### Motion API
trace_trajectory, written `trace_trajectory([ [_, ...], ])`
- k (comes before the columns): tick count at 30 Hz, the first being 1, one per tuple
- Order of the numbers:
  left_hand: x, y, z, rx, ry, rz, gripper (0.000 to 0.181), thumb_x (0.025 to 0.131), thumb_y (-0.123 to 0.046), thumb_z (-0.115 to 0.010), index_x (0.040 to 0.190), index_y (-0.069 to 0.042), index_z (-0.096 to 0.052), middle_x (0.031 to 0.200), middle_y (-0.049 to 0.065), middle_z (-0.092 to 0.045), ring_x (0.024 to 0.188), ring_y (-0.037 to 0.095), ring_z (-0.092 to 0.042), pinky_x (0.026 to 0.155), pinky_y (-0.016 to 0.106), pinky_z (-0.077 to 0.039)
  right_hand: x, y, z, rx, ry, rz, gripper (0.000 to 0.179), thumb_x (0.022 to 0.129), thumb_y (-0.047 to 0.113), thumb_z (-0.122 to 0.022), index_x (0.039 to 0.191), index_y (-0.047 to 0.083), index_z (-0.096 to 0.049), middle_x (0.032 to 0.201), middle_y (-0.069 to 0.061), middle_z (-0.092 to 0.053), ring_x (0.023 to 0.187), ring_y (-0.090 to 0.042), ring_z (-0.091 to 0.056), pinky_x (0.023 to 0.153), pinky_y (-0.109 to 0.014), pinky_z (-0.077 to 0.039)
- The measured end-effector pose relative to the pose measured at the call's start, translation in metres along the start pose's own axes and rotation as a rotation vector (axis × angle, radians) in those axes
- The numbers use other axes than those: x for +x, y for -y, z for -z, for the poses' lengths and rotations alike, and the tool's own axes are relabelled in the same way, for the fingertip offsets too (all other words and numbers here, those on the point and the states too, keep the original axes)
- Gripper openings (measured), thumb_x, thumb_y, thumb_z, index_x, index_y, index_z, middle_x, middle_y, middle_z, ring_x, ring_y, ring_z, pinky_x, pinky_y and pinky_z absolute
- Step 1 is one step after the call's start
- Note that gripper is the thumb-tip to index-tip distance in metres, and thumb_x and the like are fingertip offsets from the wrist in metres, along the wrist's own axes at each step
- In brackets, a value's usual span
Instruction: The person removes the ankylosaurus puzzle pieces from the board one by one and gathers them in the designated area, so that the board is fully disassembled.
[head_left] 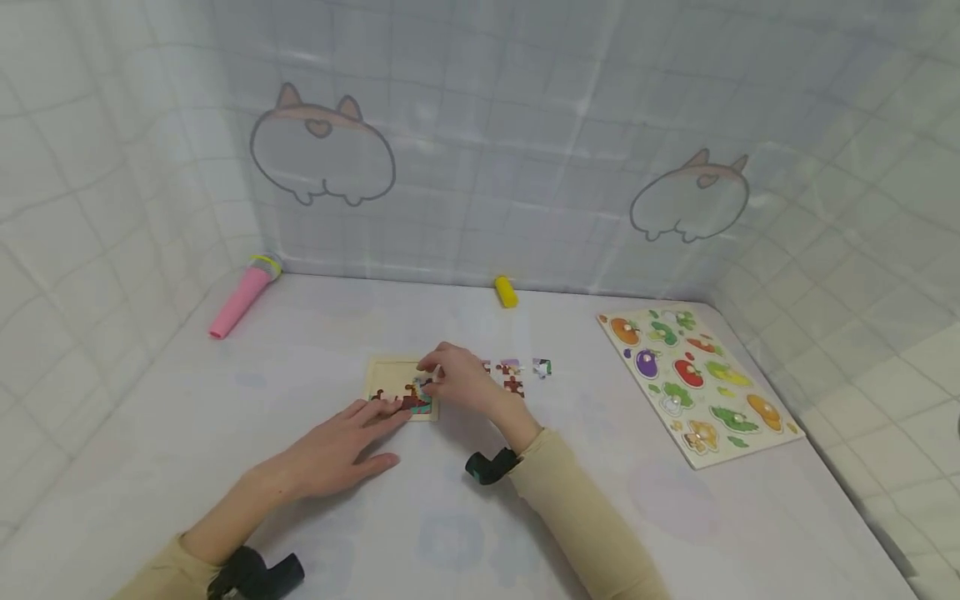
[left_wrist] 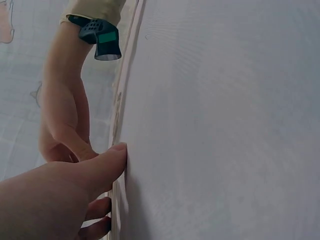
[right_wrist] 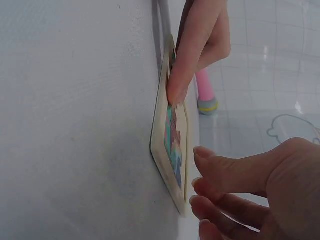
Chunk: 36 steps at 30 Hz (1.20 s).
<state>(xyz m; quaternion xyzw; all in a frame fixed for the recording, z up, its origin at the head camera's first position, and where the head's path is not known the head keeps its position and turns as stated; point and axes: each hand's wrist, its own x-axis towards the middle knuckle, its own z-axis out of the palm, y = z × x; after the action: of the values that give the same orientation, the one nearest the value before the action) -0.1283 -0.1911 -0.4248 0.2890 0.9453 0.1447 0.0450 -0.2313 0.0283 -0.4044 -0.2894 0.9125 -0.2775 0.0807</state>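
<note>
- Jigsaw tray (head_left: 390, 375): one, pale, square, shallow-rimmed; lies flat on the table (head_left: 720, 533) in the middle, left of the loose pieces.
- Fitted pieces (head_left: 422, 409): a cluster in brown, teal and other colours, along the near part of the tray and up its right side; bare tray floor shows at far left.
- Loose pieces (head_left: 513, 386): a small group on the table just right of the tray, partly behind the right hand; brown, purple and green printing.
- Left hand (head_left: 337, 446): fingers extended, thumb set wide of them; fingertips rest on the near part of the tray and its pieces.
- Right hand (head_left: 465, 379): over the right side of the tray, fingers bent, thumb and forefinger narrowly parted; no piece shows between them.
- Wrist devices: two, black; one on the left wrist (head_left: 255, 575), one on the right (head_left: 491, 467), beside beige sleeves (head_left: 581, 517).
- Toy microphone (head_left: 243, 298): pink handle, grey head, yellow band; far left, head toward the far side.
- Yellow cylinder (head_left: 506, 292): small, lying near the table's far edge.
- Vegetable board (head_left: 701, 404): pale, with coloured vegetable shapes; on the right, set at an angle.
- Backdrop (head_left: 487, 167): grid-patterned, with two outlined animal figures.
</note>
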Motion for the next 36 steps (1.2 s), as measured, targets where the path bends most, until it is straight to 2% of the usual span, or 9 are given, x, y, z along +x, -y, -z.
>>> trace_trajectory([
  [4, 0.000, -0.001, 0.000, 0.028, -0.003, 0.008, 0.062, 0.100, -0.051, -0.055, 0.151, -0.018, -0.046, 0.146, 0.009, -0.046, 0.138, 0.037, -0.041, 0.113, 0.055, -0.037, 0.001, -0.002, -0.005, -0.050, 0.027, 0.053, 0.031, 0.089, 0.016, -0.077, 0.119, 0.008, -0.072, 0.112, -0.005, -0.065, 0.097, -0.016, -0.059, 0.082, -0.024, -0.048],
  [8, 0.001, -0.003, -0.001, 0.029, 0.008, 0.029, 0.062, 0.099, -0.049, -0.056, 0.152, -0.019, -0.045, 0.147, 0.010, -0.044, 0.140, 0.038, -0.039, 0.116, 0.056, -0.032, 0.000, -0.003, -0.008, -0.102, 0.030, 0.089, 0.030, 0.090, 0.016, -0.076, 0.118, 0.010, -0.073, 0.112, -0.004, -0.063, 0.096, -0.015, -0.055, 0.082, -0.024, -0.046],
  [15, 0.003, -0.005, -0.002, 0.046, 0.009, 0.026, 0.061, 0.099, -0.047, -0.058, 0.151, -0.019, -0.046, 0.148, 0.009, -0.044, 0.137, 0.038, -0.043, 0.111, 0.060, -0.036, -0.003, -0.003, -0.009, -0.111, 0.049, 0.080, 0.030, 0.091, 0.014, -0.073, 0.121, 0.012, -0.071, 0.116, -0.005, -0.059, 0.102, -0.016, -0.050, 0.086, -0.024, -0.046],
  [20, 0.003, -0.004, -0.003, 0.016, 0.002, 0.007, 0.061, 0.099, -0.047, -0.058, 0.152, -0.019, -0.045, 0.154, 0.008, -0.039, 0.139, 0.040, -0.042, 0.108, 0.063, -0.038, -0.006, -0.005, -0.008, -0.105, 0.057, 0.090, 0.031, 0.091, 0.016, -0.073, 0.122, 0.013, -0.070, 0.117, -0.005, -0.059, 0.105, -0.017, -0.051, 0.087, -0.025, -0.047],
  [26, 0.004, -0.002, -0.004, -0.010, 0.005, -0.004, 0.063, 0.100, -0.050, -0.055, 0.153, -0.020, -0.043, 0.154, 0.007, -0.040, 0.142, 0.040, -0.037, 0.111, 0.063, -0.034, -0.006, -0.006, -0.008, -0.078, 0.057, 0.076, 0.033, 0.091, 0.019, -0.074, 0.123, 0.014, -0.069, 0.119, -0.004, -0.058, 0.106, -0.016, -0.051, 0.088, -0.026, -0.047],
  [36, 0.005, 0.000, -0.007, 0.014, 0.009, -0.002, 0.064, 0.099, -0.051, -0.055, 0.154, -0.020, -0.042, 0.153, 0.006, -0.042, 0.142, 0.039, -0.037, 0.113, 0.061, -0.033, -0.005, -0.005, -0.013, -0.087, 0.044, 0.059, 0.034, 0.089, 0.015, -0.076, 0.123, 0.012, -0.068, 0.119, -0.005, -0.056, 0.108, -0.018, -0.048, 0.089, -0.025, -0.044],
])
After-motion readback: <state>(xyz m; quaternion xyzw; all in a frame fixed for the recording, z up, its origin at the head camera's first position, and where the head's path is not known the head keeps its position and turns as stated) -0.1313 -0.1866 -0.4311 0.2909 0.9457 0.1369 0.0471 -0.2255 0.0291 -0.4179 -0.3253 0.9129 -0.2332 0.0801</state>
